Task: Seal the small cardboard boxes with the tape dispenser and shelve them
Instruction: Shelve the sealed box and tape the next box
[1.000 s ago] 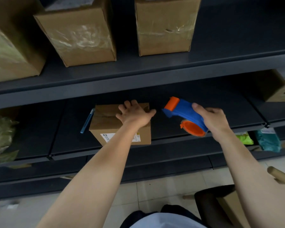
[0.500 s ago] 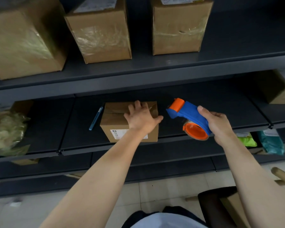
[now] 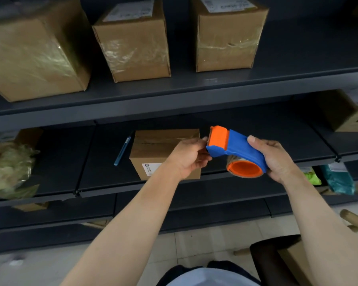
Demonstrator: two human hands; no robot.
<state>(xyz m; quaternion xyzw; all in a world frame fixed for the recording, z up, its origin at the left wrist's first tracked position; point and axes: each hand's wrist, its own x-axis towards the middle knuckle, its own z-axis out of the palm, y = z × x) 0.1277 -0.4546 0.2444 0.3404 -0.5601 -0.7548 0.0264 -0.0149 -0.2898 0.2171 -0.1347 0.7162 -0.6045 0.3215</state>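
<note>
— Where's the dispenser (image 3: 238,148)?
— Held up in front of the middle shelf (image 3: 103,162), its orange roll core turned toward the camera. The right grip (image 3: 277,159) is wrapped round the blue body, thumb on top.
— And the other one?
— The left grip (image 3: 189,156) has closed on the orange front end, thumb against its edge and fingers curled under the blue nose. Whether it has hold of any tape, I cannot tell.
— The box (image 3: 157,147)?
— On the middle shelf, near the front edge, partly hidden behind the left grip. Its flaps are folded down, with a seam across the top and a white label on the front face.
— Anything beside it?
— A blue pen (image 3: 122,150) lies just to its left on the same shelf. Three taped boxes (image 3: 134,44) stand on the upper shelf (image 3: 215,85).
</note>
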